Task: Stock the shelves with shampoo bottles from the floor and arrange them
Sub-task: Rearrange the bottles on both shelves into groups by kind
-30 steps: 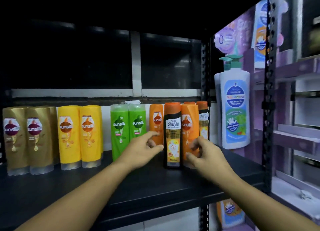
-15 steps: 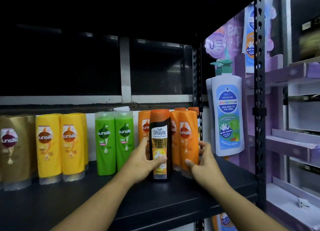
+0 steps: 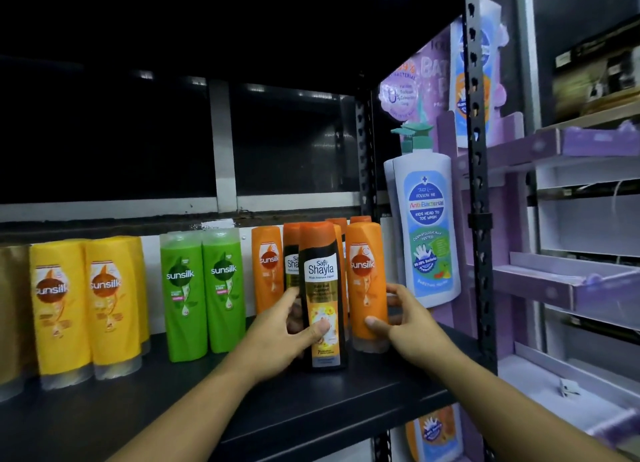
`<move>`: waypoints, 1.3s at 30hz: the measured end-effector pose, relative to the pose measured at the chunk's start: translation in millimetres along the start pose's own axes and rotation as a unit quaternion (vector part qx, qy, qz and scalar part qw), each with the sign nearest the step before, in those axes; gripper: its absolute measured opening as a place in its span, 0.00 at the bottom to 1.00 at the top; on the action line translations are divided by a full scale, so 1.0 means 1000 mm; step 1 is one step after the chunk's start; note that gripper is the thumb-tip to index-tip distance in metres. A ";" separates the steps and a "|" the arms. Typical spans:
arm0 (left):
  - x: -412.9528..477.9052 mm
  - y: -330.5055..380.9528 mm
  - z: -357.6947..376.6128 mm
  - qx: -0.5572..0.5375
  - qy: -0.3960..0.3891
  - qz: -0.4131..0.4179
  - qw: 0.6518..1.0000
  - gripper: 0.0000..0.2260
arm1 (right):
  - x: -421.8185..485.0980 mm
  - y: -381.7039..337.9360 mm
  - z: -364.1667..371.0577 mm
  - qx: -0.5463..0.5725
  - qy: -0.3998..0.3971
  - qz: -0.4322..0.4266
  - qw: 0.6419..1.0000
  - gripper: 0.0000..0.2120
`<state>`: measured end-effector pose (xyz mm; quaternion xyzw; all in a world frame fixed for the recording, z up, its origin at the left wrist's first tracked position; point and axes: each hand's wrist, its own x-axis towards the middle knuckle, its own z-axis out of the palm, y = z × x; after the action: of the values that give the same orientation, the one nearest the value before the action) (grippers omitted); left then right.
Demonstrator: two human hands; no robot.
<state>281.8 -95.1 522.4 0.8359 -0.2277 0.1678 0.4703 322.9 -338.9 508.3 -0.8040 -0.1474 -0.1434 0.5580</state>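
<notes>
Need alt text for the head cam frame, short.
On a black shelf, the person's left hand grips a black-and-orange Safi Shayla bottle while the right hand grips the orange Sunsilk bottle beside it. To the left stand green Sunsilk bottles and yellow Sunsilk bottles; a white anti-bacterial pump bottle is at the right.

At the frame's left edge a gold bottle (image 3: 12, 309) is cut off. A second Safi Shayla bottle (image 3: 292, 264) stands half hidden behind the front Safi Shayla bottle (image 3: 322, 288). The rear orange bottles (image 3: 361, 218) show only their caps, and the fine label print is unreadable.
</notes>
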 end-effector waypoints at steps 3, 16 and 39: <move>0.000 -0.004 -0.002 0.017 -0.008 0.002 1.000 0.20 | -0.002 0.002 0.002 -0.018 -0.021 -0.024 0.999 0.30; -0.002 0.000 0.005 -0.032 -0.084 0.011 0.996 0.10 | -0.059 -0.006 0.013 0.016 0.010 -0.104 0.994 0.36; 0.022 -0.040 -0.006 0.065 0.076 -0.096 0.990 0.38 | 0.009 0.023 -0.019 -0.110 0.181 0.052 0.976 0.35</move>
<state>321.4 -76.7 508.5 0.8676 -0.0984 0.1998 0.4446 338.7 -363.4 498.6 -0.8278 0.0143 -0.2725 0.4903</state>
